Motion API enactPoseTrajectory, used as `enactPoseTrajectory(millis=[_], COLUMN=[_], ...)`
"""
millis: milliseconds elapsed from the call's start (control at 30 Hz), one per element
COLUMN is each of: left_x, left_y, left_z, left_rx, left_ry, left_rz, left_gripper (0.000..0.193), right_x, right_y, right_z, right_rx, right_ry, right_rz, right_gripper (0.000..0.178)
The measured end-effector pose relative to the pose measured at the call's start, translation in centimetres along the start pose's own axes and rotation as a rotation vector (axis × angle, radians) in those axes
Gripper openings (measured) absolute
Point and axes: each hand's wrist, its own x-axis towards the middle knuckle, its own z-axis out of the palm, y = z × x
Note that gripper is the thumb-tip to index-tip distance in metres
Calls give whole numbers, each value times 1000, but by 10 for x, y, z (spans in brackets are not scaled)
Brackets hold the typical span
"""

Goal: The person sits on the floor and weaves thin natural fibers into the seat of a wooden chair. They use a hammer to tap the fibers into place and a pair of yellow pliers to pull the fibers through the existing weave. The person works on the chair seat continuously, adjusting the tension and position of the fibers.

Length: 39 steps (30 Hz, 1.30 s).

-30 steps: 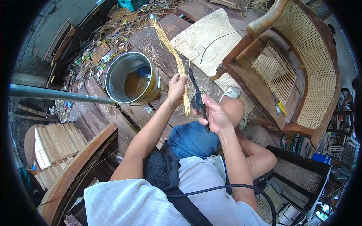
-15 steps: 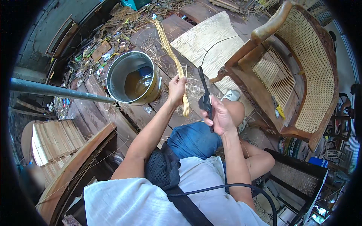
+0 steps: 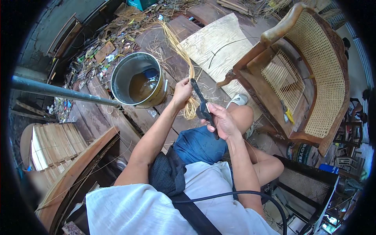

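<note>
My left hand [image 3: 183, 93] is closed round a long bundle of pale yellow cane strands [image 3: 175, 46]. The strands run away toward the far floor, and their near end hangs in loops below my fist. In my right hand [image 3: 223, 120] is a long, slim black tool [image 3: 200, 102] with a wider part near my fingers; its exact kind I cannot make out. The tool slants up to the left, and its far tip lies against or right beside the bundle at my left hand. My fingers hide its lower part.
A metal bucket [image 3: 116, 85] with brownish water stands to the left. At right is a carved wooden armchair [image 3: 246, 75] with woven cane and a yellow-handled tool [image 3: 289, 114] on its seat. A plywood sheet [image 3: 219, 37] lies ahead. A pipe [image 3: 62, 92] crosses the left side.
My right hand has moved left with the black tool, bringing its tip to the cane bundle. The bundle's near end has loosened into rounder loops. My left hand stays nearly in place.
</note>
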Motion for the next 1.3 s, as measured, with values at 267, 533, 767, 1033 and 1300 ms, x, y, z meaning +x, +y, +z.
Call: enactPoseTrajectory(millis=[267,533,767,1033,1300], left_x=[7,7,11,60,82], left_y=[-8,-3,-11,-46,-56], left_z=[-14,-12,-5,15,54], left_rx=[-170,-236,-323,-181,-374], left_ry=[-68,-19,-20,117,-12], left_rz=[-61,-172,-106,-13,-30], left_gripper=[16,16,16,8,11], right_x=[1,1,-6,-157,-231], right_y=[11,12,16,-14,-18], right_z=[-1,-1,3,-38,-48], right_rx=[13,40,165,218,9], right_ry=[-58,-75,-68,-91,424], right_rz=[-29,-64,-175,-595,-636], right_gripper=[29,27,27,37,40])
